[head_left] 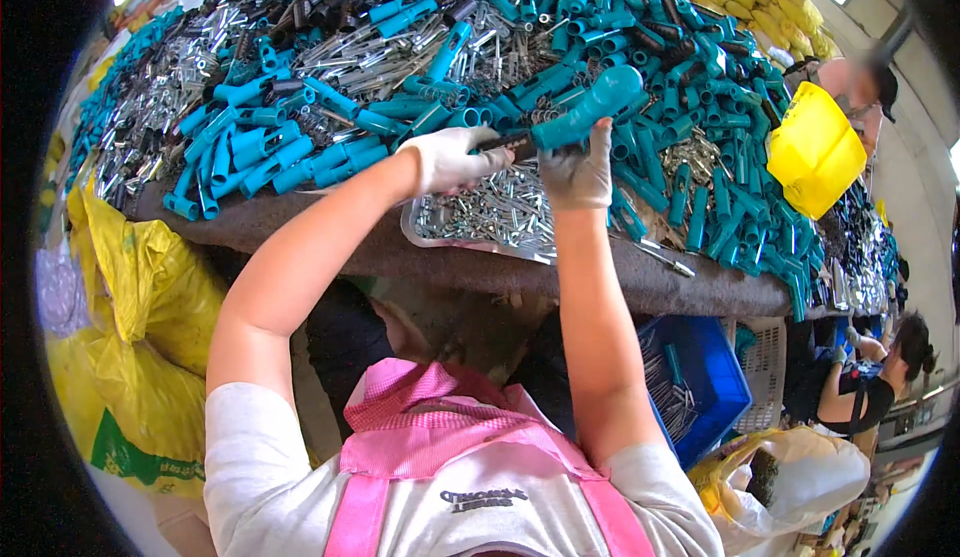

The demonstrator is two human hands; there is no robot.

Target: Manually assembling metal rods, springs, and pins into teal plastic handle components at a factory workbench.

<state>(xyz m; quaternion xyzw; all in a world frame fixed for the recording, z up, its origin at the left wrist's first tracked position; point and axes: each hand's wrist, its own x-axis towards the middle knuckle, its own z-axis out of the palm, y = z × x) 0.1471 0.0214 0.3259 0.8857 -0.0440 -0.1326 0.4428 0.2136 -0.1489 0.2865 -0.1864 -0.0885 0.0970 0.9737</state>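
Both my hands wear pale gloves and meet over the near edge of a heaped table. My right hand [578,175] is closed round a teal plastic handle [590,107] with a rounded, bulb-like far end. My left hand [452,163] pinches a short black cylindrical piece [516,145] that lines up with the handle's near end. Whether the two are joined cannot be made out. Just below the hands, a metal tray [418,229] holds many small metal parts [500,207]. Loose teal tubular parts [270,162] lie beyond my left hand.
Teal, black and metal parts pile across the table [250,219]. A slim metal rod [665,259] lies by its front edge. Yellow sacks [150,287] stand at left; a blue crate [715,387] and an open sack [800,477] at right. Two people work on the right.
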